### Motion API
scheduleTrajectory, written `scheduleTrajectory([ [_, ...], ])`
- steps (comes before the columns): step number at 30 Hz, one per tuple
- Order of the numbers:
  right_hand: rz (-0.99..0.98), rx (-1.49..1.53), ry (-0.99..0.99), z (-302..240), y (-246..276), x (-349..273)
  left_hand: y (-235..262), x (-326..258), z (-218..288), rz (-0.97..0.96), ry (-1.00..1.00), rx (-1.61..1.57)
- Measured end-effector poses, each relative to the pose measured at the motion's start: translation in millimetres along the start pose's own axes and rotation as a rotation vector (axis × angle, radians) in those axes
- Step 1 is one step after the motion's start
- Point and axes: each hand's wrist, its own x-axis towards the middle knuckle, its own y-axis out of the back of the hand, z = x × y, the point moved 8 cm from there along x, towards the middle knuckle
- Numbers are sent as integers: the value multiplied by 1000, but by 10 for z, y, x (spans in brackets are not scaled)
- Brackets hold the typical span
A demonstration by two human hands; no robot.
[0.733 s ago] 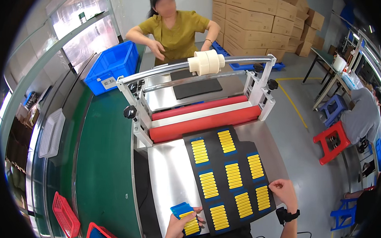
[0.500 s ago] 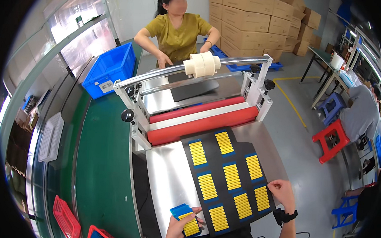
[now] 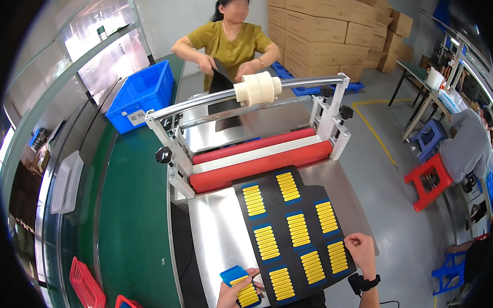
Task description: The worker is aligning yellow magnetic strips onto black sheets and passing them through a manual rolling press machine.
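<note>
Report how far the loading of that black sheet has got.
Done: seven yellow-striped blue pieces sit on the black sheet, whose far edge meets the red roller. In hand: the left hand holds another piece at the near left corner; the right hand touches the sheet's right edge. Left: that corner spot.

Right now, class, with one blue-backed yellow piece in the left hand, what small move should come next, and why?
Probably set the blue-backed yellow piece in the left hand onto the black sheet at its near-left corner: the sheet already carries rows of matching pieces, and the right hand steadies its right edge.
</note>
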Motion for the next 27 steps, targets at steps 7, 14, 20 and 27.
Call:
scheduleTrajectory([
  [7, 51, 5, 8, -77, 110, -107, -170, -105, 100, 9, -10, 51],
  [14, 64, -28, 70, -202, -72, 55, -124, -30, 155, 34, -35, 56],
  [20, 51, -60, 78, -196, -101, 65, -77, 23, 124, 26, -18, 48],
  [27, 11, -86, 62, -270, -107, 101, -97, 46, 144, 2, -31, 46],
])
